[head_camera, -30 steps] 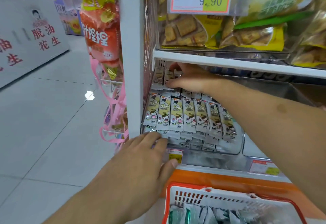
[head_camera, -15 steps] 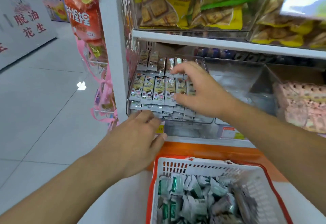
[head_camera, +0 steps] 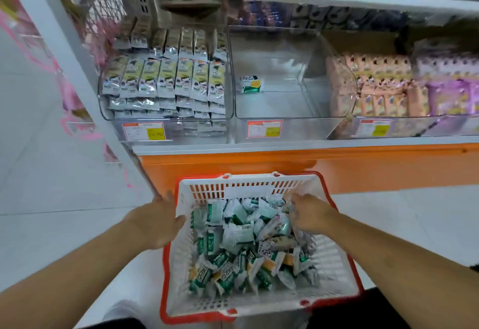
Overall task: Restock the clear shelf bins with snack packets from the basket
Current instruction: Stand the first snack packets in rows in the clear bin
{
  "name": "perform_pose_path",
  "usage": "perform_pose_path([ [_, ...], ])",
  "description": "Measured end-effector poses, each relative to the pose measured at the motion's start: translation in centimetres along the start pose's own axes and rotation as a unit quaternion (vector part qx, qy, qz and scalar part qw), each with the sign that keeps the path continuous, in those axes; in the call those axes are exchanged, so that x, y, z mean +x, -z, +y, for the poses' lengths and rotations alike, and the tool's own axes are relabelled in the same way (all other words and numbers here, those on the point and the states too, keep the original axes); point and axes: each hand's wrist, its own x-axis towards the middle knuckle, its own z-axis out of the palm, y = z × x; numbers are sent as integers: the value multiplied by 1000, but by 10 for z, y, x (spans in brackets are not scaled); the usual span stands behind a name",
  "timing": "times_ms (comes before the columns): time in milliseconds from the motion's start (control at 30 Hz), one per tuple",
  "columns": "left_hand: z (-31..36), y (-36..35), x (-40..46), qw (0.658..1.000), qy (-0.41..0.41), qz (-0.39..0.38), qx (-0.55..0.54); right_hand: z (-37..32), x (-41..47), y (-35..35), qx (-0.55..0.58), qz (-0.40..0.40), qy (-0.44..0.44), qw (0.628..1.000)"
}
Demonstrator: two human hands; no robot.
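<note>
Basket (head_camera: pixel 334 258) looks like matte white slotted plastic with a glossy red rim, snack packets (head_camera: pixel 241 240) are shiny crinkly foil, shelf bins (head_camera: pixel 272 69) clear glossy plastic.

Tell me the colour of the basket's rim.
Red-orange, around the white basket; the head view shows it.

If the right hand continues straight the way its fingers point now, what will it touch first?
Probably the far wall of the basket: the right hand lies on the snack packets, fingers pointing towards it.
</note>
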Motion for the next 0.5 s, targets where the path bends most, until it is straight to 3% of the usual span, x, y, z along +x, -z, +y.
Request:
perform_pose_path([
  [67,5,-23,5,996,20,-59,-57,18,6,-27,21,-22,-34,999],
  [200,24,-44,11,993,46,-75,-74,22,20,-67,-16,-63,-25,998],
  [333,32,-40,14,993,65,-77,-68,9,19,-82,-117,-4,-34,993],
  [500,32,-36,14,993,64,-83,-58,12,9,-49,22,-27,-21,999],
])
